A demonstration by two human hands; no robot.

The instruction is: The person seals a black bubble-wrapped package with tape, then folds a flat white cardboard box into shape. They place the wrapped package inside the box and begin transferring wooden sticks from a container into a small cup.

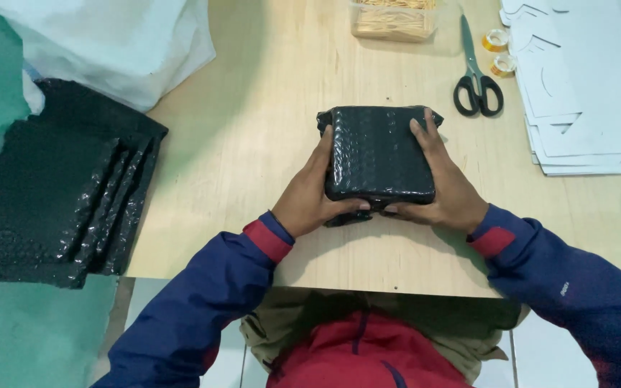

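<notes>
Black bubble-wrap parcel, flat and roughly square w/ a glossy bumpy skin, sits centre frame on the pale wooden counter, and we have both hands on it. Our left hand clamps the left edge, fingers curled under the near side w/ the thumb tucked at the bottom lip. Our right hand grips the right edge, index finger laid up along the top face, thumb pressing in at the near bottom edge, almost meeting the left thumb. So both sets of fingers are closed snug on the parcel, not spread.

Progress, as far as we judge it: the wrap already covers the top and sides fully, no contents showing. Loose wrap bunches at the upper left and upper right corners, and a flap pokes out under the near edge between our thumbs, so the ends look folded but not sealed; we see no tape on it. That seems to be what's left.

Other stuff: stack of black bubble-wrap sheets at left of frame, hanging off the counter edge; white plastic bag upper left; clear tub of straw-coloured filler top centre; black-handled scissors upper right, two small tape rolls just beside them; pile of flat white die-cut card blanks far upper right.
</notes>
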